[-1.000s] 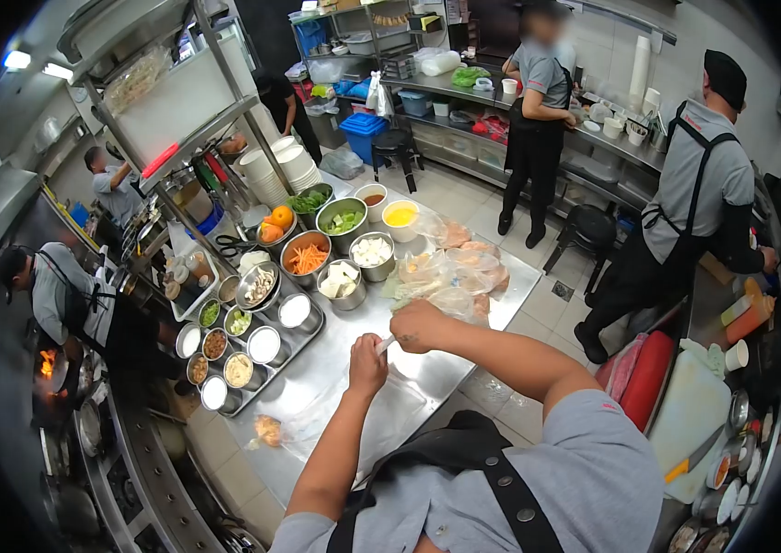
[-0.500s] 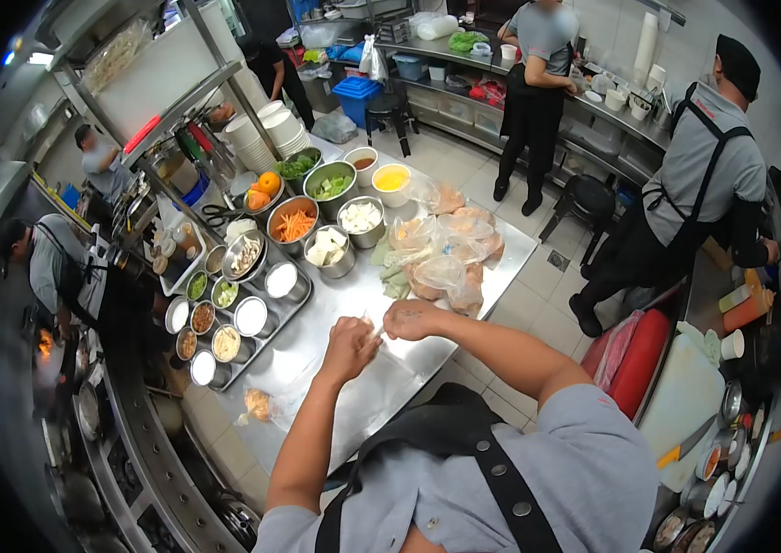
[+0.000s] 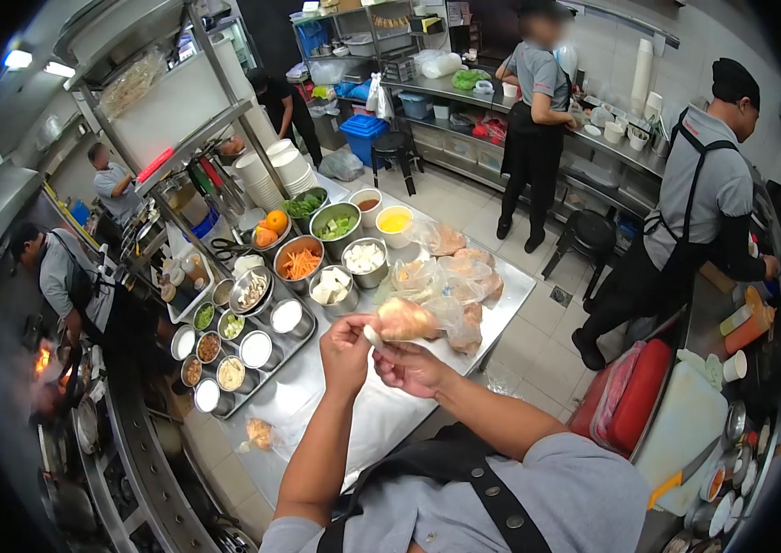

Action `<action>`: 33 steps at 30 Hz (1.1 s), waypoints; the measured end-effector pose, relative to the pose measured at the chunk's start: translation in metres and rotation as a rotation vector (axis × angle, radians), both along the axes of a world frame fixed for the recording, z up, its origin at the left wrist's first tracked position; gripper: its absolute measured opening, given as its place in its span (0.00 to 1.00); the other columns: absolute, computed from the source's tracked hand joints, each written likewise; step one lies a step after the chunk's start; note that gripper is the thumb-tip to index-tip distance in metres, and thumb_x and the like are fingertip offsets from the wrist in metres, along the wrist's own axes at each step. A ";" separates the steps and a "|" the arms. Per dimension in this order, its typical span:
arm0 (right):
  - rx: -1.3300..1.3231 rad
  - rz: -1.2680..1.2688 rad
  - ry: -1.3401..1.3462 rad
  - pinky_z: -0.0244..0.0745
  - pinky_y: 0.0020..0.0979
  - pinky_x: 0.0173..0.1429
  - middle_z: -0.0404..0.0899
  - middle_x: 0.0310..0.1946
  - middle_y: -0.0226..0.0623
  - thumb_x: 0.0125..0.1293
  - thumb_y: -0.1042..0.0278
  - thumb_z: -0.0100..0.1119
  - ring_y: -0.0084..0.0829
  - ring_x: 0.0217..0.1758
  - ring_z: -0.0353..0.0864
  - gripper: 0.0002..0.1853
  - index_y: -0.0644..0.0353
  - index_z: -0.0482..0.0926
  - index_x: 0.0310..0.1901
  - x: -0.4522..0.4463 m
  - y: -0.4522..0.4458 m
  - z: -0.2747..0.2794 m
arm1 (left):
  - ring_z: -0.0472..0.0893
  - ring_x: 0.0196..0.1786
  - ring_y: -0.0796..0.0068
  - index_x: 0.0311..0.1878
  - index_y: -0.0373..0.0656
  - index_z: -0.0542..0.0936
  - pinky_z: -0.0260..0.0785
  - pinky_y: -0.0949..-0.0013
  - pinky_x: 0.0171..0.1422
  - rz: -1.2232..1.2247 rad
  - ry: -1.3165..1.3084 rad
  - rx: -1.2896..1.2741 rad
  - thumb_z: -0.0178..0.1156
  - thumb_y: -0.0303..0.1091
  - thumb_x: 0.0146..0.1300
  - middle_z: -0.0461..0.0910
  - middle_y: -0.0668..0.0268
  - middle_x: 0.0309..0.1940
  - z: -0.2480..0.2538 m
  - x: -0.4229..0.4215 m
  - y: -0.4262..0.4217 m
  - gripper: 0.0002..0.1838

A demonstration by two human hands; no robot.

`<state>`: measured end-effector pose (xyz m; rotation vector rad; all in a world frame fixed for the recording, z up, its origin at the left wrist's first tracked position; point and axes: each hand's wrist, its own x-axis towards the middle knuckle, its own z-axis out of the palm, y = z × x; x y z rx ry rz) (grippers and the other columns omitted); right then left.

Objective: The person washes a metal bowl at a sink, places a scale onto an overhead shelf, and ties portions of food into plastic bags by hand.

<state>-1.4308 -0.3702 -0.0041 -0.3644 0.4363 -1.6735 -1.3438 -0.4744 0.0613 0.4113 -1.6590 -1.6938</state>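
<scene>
Kitchen: steel work table [image 3: 305, 376] in a tiled room, a co-worker [image 3: 538, 88] standing at the far counter, another person [image 3: 699, 184] at the right.
Left hand: the left hand [image 3: 346, 348] is nearly closed, thumb and fingertips pinched on a whitish neck [image 3: 372, 335], apparently twisted plastic.
Right hand: the right hand [image 3: 413, 369] is half curled, palm partly upturned, fingertips beside that neck; whether they grip it, I cannot tell.
Filled bag: the bag [image 3: 407, 320] has pale orange contents and lies just beyond the right hand, its long axis running rightward from the pinch; the left hand is at the neck end, the right nearer the full body.
Bag heap: more filled bags [image 3: 473, 286] sit beyond it; contact with the held one is unclear.
Bowls: carrot strips [image 3: 299, 264] and white cubes [image 3: 331, 286] stand beyond the left hand.
Tray: small metal containers [image 3: 256, 349] stand left of the left hand.
Small bag: one [image 3: 259, 433] lies apart, near the left forearm.
</scene>
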 end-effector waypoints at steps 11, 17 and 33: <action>-0.023 0.109 1.664 0.75 0.34 0.47 0.83 0.38 0.44 0.63 0.63 0.61 0.36 0.41 0.83 0.12 0.61 0.84 0.44 -0.042 -0.030 0.022 | 0.77 0.36 0.80 0.38 0.36 0.81 0.70 0.77 0.41 -0.057 -0.274 -0.014 0.66 0.27 0.59 0.79 0.66 0.36 -0.072 0.066 -0.014 0.06; 0.016 -0.494 1.768 0.71 0.43 0.53 0.78 0.43 0.46 0.59 0.65 0.61 0.48 0.48 0.76 0.17 0.62 0.77 0.49 0.032 -0.032 -0.005 | 0.79 0.36 0.78 0.49 0.39 0.73 0.73 0.75 0.40 0.126 -0.034 0.571 0.56 0.29 0.67 0.78 0.66 0.37 -0.128 0.066 -0.019 0.09; 0.194 -0.632 1.666 0.74 0.36 0.38 0.79 0.26 0.38 0.52 0.66 0.63 0.38 0.31 0.79 0.09 0.62 0.79 0.33 0.009 -0.043 -0.044 | 0.75 0.36 0.83 0.44 0.40 0.74 0.67 0.79 0.41 0.175 -0.144 0.415 0.55 0.29 0.69 0.77 0.70 0.34 -0.129 0.039 -0.008 0.05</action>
